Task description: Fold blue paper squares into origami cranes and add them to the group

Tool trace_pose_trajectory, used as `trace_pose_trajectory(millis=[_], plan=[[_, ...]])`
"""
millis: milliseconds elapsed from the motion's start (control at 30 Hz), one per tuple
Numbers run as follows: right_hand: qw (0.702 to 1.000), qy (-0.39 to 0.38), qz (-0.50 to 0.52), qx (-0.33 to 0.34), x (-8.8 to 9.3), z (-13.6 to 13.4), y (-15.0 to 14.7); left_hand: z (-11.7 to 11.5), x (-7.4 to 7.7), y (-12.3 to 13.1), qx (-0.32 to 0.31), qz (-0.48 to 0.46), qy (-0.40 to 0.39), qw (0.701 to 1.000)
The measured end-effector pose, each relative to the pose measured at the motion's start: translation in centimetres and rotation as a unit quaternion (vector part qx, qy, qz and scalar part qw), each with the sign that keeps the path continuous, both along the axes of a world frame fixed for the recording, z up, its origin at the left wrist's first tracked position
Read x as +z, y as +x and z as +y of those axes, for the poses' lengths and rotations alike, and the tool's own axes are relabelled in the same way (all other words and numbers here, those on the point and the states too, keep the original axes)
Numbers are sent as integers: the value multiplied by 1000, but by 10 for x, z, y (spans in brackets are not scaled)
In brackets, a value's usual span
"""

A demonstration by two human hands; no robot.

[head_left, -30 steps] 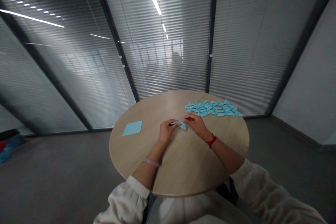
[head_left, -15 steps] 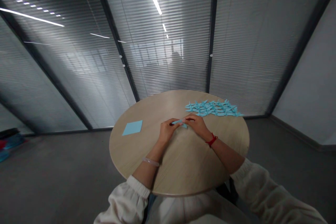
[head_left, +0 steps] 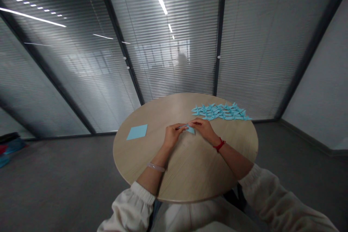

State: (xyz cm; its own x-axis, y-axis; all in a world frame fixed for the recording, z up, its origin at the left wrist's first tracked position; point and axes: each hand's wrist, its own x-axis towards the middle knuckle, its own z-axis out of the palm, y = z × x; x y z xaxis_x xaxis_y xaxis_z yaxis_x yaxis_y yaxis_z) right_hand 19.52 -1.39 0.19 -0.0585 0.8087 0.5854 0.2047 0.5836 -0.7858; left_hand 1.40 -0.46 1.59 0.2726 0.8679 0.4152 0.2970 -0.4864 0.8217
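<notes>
Between my hands is a small folded piece of light blue paper (head_left: 191, 129), partly covered by my fingers. My left hand (head_left: 172, 134) pinches its left edge. On the other side, my right hand (head_left: 203, 127) grips the upper right part with thumb and fingertips. A flap of the paper shows below the fingers; the exact folds are too small to make out. Several folded blue paper cranes (head_left: 221, 112) lie in close rows just beyond my right hand. To the left of my left hand lies a flat blue paper sheet (head_left: 137, 132).
Everything rests on a round wooden table (head_left: 185, 174). Behind it stands a glass partition with blinds (head_left: 176, 79). A white wall (head_left: 320, 90) rises at the right. Blue and red items (head_left: 12, 146) sit on the floor at the far left.
The blue paper has tilted between my fingers, and its lower flap now shows more broadly. Both hands stay in almost the same place.
</notes>
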Motion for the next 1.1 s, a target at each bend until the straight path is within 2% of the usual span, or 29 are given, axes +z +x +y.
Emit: trace_pose_trajectory(millis=[200, 400, 500, 600, 767, 900, 1100], plan=[[999, 20, -25, -31, -2, 1, 3, -2, 3, 2, -16, -25, -58, 998], [998, 18, -33, -41, -3, 4, 1, -2, 3, 3, -5, -41, -89, 995], [999, 6, -30, -34, -5, 5, 0, 0, 1, 4, -26, -74, -139, 987], [999, -7, -26, -22, -7, 5, -1, -3, 2, 5, -50, -61, -172, 982], [999, -13, -31, -17, -8, 5, -3, -7, 4, 4, -51, -7, -137, 989], [999, -20, -30, -24, -7, 5, -4, -4, 4, 5, -46, -7, -134, 990], [998, -47, -27, 14, -10, 9, -3, -2, 5, 3, -19, -37, -146, 988]])
